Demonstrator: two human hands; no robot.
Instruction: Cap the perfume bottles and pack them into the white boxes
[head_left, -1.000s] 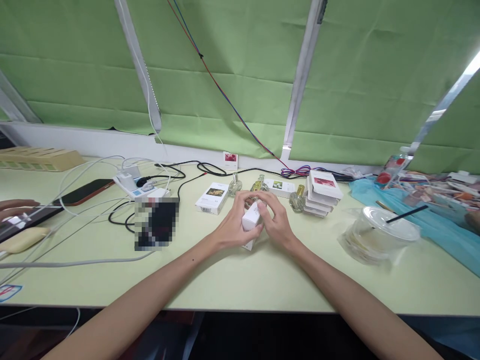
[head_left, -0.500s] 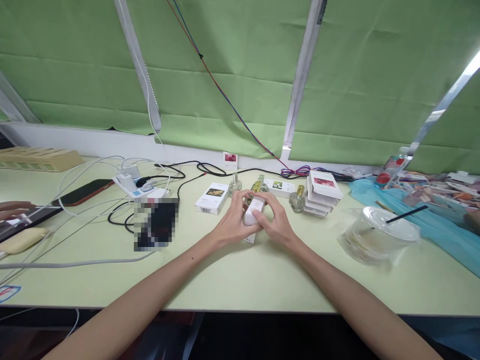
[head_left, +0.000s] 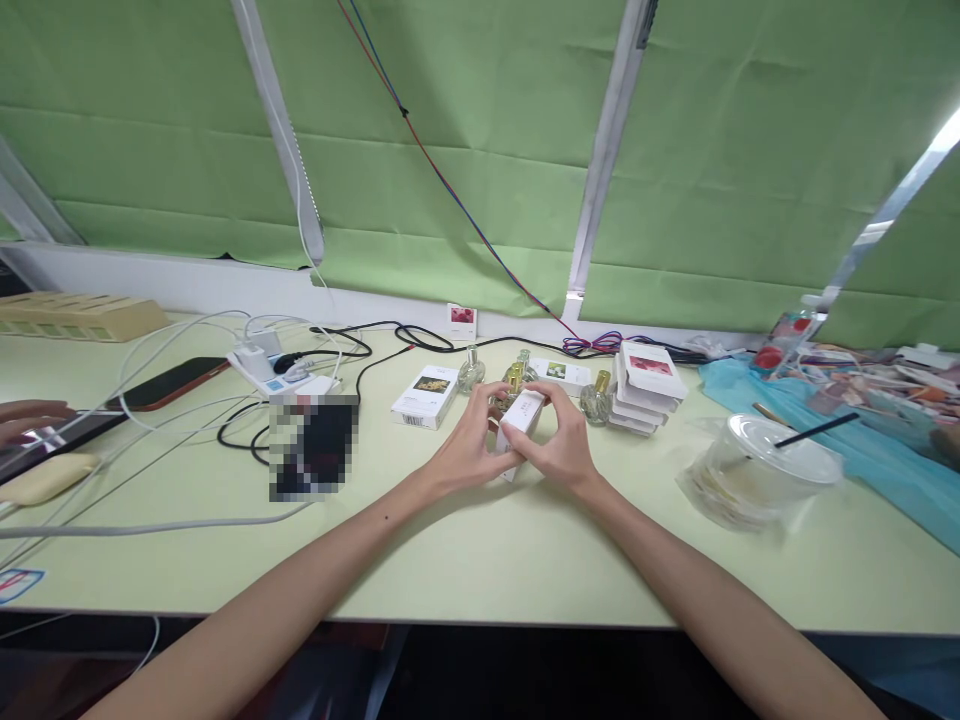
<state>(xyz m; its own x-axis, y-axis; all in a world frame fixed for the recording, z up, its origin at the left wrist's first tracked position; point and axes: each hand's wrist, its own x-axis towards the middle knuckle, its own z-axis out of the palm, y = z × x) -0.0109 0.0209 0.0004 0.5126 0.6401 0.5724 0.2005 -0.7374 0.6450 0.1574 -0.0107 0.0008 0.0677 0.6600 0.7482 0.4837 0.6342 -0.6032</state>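
Between my two hands is a small white carton (head_left: 523,412), tilted, its narrow side facing up. My left hand (head_left: 478,437) grips its left side, with the thumb low against the near end. From the right, my right hand (head_left: 559,437) closes on it, thumb pressed on the near top edge. Just behind my fingers stand glass perfume bottles with gold and green tops (head_left: 517,372), partly hidden. A clear glass bottle (head_left: 471,372) is behind my left hand, and a gold-capped bottle (head_left: 596,400) is right of my right hand.
A white box with a yellow flower picture (head_left: 424,398) lies at left, a stack of white boxes (head_left: 646,388) at right. Farther right stands a lidded plastic cup with a straw (head_left: 765,465). Cables and a power strip (head_left: 262,370) crowd the left; another person's hand (head_left: 30,418) is beyond.
The white carton has turned in my hands, showing more of its long narrow side. My right hand has shifted slightly to the right.
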